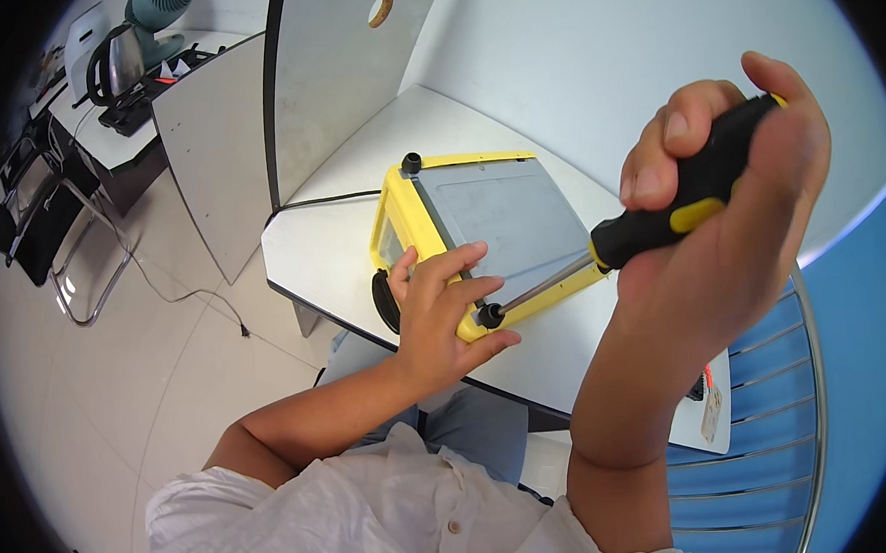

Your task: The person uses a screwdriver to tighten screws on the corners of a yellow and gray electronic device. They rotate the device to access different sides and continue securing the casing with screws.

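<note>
- We see the right hand wrapped around the thick handle of a black-and-yellow screwdriver, its shaft slanting down and leftward toward the left hand
- The screwdriver's tip meets a black corner foot just beside the left hand's fingers; we judge that the full-palm hold gives turning force and lets the wrist push along the shaft
- The left hand grasps no tool: it is spread rather than clenched, its fingers splayed over the near left corner of a yellow-framed device, the thumb reaching along the near side, most likely to brace the casing so it does not slip or twist
- The device lies under and beyond the left hand, on the white tabletop, its grey panel facing up; that pose, we think, leaves the feet within easy reach of the screwdriver
- A second black foot stands at the far left corner, beyond the left hand and apart from the tool
- We find a black side handle on the device just left of the left hand, out of the screwdriver's way
- Beyond the left hand, a black cord runs between the device and the grey partition, well clear of the work
- Far to the left hand's upper left, a metal kettle sits on another surface
</note>
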`<act>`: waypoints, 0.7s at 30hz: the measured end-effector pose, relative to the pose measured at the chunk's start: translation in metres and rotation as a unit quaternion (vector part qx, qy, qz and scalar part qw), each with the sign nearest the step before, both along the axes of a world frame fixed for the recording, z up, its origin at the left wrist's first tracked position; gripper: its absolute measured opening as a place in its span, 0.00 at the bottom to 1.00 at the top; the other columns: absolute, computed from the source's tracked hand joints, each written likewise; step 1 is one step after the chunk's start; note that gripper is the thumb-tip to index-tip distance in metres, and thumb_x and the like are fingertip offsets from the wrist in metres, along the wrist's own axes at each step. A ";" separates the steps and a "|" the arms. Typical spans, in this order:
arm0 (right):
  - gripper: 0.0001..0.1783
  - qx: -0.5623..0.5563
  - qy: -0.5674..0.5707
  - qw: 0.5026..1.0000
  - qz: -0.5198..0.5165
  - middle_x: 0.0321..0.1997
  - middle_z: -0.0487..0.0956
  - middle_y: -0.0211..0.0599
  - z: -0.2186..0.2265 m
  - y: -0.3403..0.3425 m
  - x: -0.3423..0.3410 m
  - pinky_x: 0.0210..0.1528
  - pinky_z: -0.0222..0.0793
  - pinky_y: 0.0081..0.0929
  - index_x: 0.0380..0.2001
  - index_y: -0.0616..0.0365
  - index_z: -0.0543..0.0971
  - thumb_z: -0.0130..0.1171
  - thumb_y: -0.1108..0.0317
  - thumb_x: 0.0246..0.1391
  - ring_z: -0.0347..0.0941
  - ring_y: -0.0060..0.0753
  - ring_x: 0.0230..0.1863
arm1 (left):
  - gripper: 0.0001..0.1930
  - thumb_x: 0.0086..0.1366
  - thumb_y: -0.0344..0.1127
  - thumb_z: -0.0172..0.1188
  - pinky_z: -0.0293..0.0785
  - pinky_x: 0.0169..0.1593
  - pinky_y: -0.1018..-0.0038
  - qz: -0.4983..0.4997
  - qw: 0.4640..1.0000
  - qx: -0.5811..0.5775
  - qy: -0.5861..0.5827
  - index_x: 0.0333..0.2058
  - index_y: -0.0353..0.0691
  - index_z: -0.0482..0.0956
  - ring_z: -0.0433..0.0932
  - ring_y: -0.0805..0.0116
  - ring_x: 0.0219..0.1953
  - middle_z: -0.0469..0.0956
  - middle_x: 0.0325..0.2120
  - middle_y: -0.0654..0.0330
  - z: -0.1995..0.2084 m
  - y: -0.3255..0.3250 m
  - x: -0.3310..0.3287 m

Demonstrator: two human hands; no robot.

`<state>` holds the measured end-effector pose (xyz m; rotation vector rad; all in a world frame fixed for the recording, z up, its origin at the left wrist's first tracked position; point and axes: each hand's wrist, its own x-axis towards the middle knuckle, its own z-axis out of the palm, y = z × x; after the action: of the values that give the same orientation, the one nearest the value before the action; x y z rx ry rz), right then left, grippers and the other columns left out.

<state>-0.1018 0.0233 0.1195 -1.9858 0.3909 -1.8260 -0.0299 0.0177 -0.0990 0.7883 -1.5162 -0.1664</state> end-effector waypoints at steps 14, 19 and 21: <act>0.16 0.100 0.100 0.816 0.560 0.30 0.73 0.35 0.011 -0.074 -0.031 0.22 0.72 0.17 0.52 0.53 0.68 0.49 0.59 0.65 0.69 0.21 0.19 | 0.22 0.43 0.47 0.73 0.46 0.62 0.51 0.015 0.999 -0.029 -0.041 0.35 0.44 0.78 0.71 0.60 0.50 0.72 0.51 0.57 0.004 -0.001 0.003; 0.17 0.056 0.033 0.998 -0.002 0.26 0.72 0.37 0.008 -0.015 -0.019 0.19 0.63 0.18 0.48 0.57 0.69 0.45 0.56 0.66 0.66 0.20 0.18 | 0.22 0.44 0.47 0.73 0.45 0.61 0.52 0.002 1.000 -0.018 -0.018 0.36 0.46 0.79 0.71 0.61 0.49 0.73 0.50 0.59 0.004 -0.002 0.002; 0.17 0.049 -0.037 0.987 -0.150 0.25 0.71 0.37 0.001 -0.006 -0.002 0.19 0.63 0.17 0.47 0.58 0.69 0.46 0.56 0.65 0.66 0.20 0.18 | 0.22 0.44 0.47 0.72 0.46 0.61 0.52 0.005 0.999 -0.021 -0.030 0.37 0.45 0.78 0.72 0.61 0.49 0.73 0.49 0.57 0.001 -0.001 0.003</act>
<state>-0.1035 0.0177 0.1208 -1.8664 0.7772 -2.0071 -0.0266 0.0171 -0.0978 0.7741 -1.5663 -0.1041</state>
